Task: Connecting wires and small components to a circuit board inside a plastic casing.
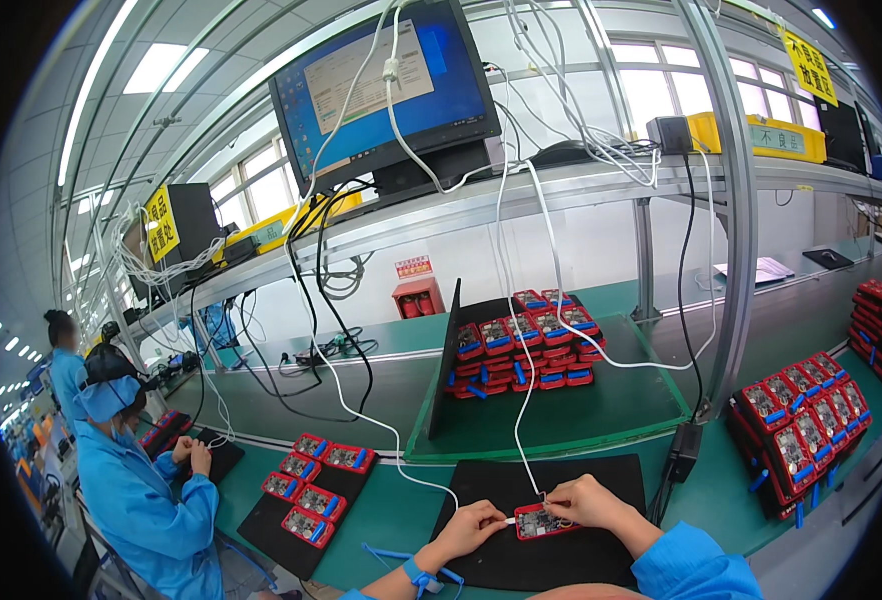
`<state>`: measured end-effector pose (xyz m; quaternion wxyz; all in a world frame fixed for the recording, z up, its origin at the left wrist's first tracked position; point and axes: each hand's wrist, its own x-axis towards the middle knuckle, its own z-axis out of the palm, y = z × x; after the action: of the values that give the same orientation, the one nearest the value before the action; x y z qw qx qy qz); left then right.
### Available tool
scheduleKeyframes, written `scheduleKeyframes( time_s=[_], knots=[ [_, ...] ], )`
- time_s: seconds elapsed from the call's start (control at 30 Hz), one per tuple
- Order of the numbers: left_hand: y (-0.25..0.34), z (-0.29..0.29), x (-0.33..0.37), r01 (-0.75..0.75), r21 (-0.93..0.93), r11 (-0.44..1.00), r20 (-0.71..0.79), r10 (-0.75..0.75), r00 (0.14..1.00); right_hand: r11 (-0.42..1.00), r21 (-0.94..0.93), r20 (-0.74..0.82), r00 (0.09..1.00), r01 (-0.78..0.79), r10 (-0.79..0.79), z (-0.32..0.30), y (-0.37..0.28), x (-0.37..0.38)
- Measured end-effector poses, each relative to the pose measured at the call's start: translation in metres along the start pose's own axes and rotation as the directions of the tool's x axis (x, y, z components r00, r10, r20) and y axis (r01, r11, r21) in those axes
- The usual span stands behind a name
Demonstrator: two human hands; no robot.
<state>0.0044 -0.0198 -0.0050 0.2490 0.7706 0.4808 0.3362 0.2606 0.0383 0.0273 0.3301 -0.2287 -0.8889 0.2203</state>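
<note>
In the lower centre of the frame, a shallow rectangular red case with an exposed circuit board (533,524) lies on a flat black mat (501,568), which is on the green surface (386,512). Its long axis runs roughly from left to right, between the two hands. The left hand (469,528) is just beside its left end; its grip is pinched together on a small white plug (510,520), which points to this end. The right hand (583,500) is nearer, because its fingertips are over the upper edge of the case, close to the lower end of a thin white cable (527,440). Whether this grip is clamped on something, I cannot tell. The fingers hide a part of the board, and the contact of plug and case is too small to make out.
</note>
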Motion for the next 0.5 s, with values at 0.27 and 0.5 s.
scheduleKeyframes(
  time_s=[0.27, 0.5],
  knots=[
    [-0.0026, 0.0012, 0.0005, 0.008, 0.001, 1.0, -0.029, -0.008, 1.0, 0.999, 0.029, 0.008, 1.0, -0.018, 0.018, 0.0005, -0.0001, 0.0013],
    [-0.003, 0.0021, -0.0006, -0.008, -0.023, 1.0, -0.028, 0.007, 1.0, 0.999, 0.035, -0.009, 1.0, -0.017, 0.018, -0.0003, -0.0025, -0.0006]
  ],
)
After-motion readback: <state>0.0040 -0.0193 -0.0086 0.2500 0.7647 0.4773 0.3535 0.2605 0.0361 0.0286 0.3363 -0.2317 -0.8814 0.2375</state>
